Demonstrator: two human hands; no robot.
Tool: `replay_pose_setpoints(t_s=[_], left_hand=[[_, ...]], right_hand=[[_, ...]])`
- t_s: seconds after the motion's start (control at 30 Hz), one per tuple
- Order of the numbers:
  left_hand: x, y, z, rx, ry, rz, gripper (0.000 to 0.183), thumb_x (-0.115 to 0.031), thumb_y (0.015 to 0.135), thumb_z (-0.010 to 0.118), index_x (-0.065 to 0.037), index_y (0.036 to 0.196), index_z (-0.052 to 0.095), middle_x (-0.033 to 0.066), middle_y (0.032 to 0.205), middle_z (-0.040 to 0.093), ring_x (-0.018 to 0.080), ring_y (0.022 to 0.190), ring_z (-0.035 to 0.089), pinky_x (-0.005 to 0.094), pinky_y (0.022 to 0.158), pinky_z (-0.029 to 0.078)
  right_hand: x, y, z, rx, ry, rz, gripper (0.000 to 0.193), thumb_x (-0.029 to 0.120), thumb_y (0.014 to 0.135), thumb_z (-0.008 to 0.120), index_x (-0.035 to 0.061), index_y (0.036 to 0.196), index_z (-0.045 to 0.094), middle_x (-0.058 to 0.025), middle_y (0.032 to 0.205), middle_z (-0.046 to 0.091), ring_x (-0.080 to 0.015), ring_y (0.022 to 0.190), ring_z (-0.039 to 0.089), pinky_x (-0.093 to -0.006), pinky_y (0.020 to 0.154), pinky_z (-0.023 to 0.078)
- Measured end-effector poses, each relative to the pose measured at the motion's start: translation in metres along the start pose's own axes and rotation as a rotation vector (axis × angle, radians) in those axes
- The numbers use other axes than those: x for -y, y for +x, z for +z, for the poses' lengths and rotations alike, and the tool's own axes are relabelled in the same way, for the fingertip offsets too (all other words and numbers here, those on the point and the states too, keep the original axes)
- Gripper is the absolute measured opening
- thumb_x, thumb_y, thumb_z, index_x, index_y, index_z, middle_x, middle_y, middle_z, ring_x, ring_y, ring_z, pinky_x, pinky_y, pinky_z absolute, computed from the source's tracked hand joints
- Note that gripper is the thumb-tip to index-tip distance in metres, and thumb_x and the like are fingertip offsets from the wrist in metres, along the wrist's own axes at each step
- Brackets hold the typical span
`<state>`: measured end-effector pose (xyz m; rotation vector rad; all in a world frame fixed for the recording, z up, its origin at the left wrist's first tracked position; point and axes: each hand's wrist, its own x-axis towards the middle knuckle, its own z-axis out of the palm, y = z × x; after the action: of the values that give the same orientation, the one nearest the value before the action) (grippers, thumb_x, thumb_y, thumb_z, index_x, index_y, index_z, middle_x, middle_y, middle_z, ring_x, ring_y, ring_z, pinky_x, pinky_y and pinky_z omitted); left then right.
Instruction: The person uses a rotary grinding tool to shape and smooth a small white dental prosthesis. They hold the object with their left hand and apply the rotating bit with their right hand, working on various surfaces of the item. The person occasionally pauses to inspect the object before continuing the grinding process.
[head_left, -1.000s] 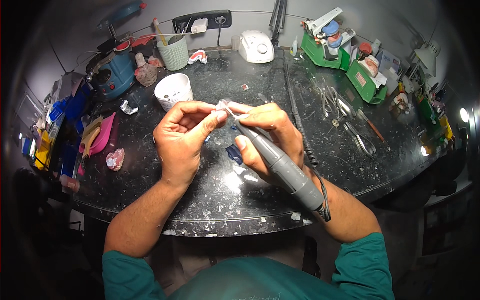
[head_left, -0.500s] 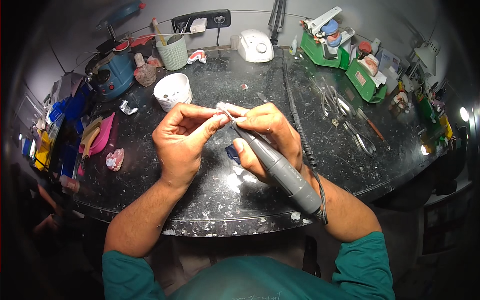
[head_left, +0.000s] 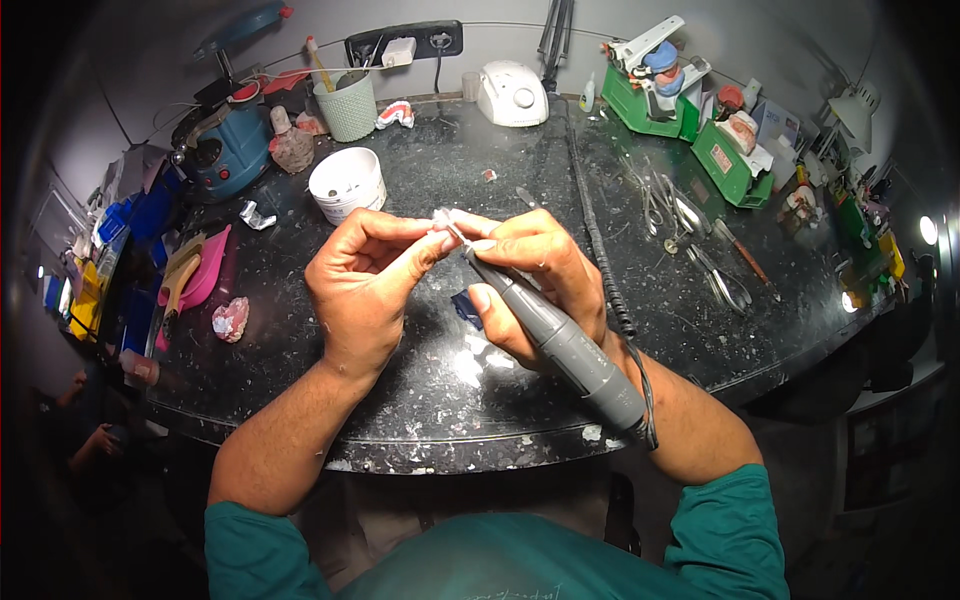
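My right hand [head_left: 545, 270] is closed around a dark grey rotary handpiece [head_left: 575, 355], its thin metal bur pointing up and left. Between the thumb and fingertips of my left hand [head_left: 365, 270] is a small whitish piece [head_left: 442, 217]; the fingers cover much of it, so its exact kind does not show. The bur tip meets the piece or lies very close to it. My two hands come together at the fingertips, above the middle of the bench. A black cord [head_left: 645, 395] runs from the handpiece's rear end past my right wrist.
A white tub [head_left: 347, 180] stands just beyond my left hand. Pliers and metal instruments [head_left: 680, 205] lie at right, near green boxes [head_left: 730, 165]. At left are a pink dustpan [head_left: 208, 265], a pink-white lump [head_left: 231, 319] and a blue machine [head_left: 220, 150]. A white control unit [head_left: 512, 93] sits at the back.
Both hands keep nearly the same place and grip. The handpiece and the small piece have shifted only slightly in angle. At the far left edge, another person's hand has moved.
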<state>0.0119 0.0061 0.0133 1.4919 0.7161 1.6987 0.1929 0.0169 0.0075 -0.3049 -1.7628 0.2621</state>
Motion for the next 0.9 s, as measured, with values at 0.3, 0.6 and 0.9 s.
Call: replay_pose_setpoints(t_s=[0.3,0.6,0.9], left_hand=[[0.0021,-0.0010,-0.0018,-0.011,0.014,-0.004,0.012,0.009,0.088,0.073,0.003,0.095,0.065,0.0133,0.097,0.074,0.0165,0.093,0.072,0.0289,0.088,0.060],[0.0017,-0.0007,-0.0002,-0.007,0.025,0.009,0.012,0.010,0.088,0.072,0.003,0.096,0.066,0.0134,0.098,0.073,0.0169,0.094,0.072,0.0298,0.089,0.060],[0.0018,-0.0013,-0.0001,0.000,0.031,0.034,0.013,0.010,0.088,0.072,0.004,0.096,0.066,0.0133,0.098,0.073,0.0173,0.095,0.072,0.0299,0.090,0.060]], right_hand=[[-0.0007,0.0017,-0.0003,0.020,0.022,-0.019,0.038,-0.005,0.075,0.076,-0.0015,0.109,0.058,-0.0199,0.097,0.066,-0.0349,0.098,0.071,-0.0387,0.082,0.059],[-0.0012,0.0016,0.0006,0.022,0.016,-0.032,0.038,-0.005,0.075,0.075,-0.0016,0.109,0.058,-0.0197,0.097,0.066,-0.0337,0.096,0.071,-0.0381,0.082,0.059],[-0.0018,-0.0007,0.0015,-0.002,0.027,0.006,0.036,-0.005,0.075,0.075,-0.0013,0.108,0.059,-0.0199,0.098,0.066,-0.0343,0.100,0.071,-0.0375,0.081,0.059]])
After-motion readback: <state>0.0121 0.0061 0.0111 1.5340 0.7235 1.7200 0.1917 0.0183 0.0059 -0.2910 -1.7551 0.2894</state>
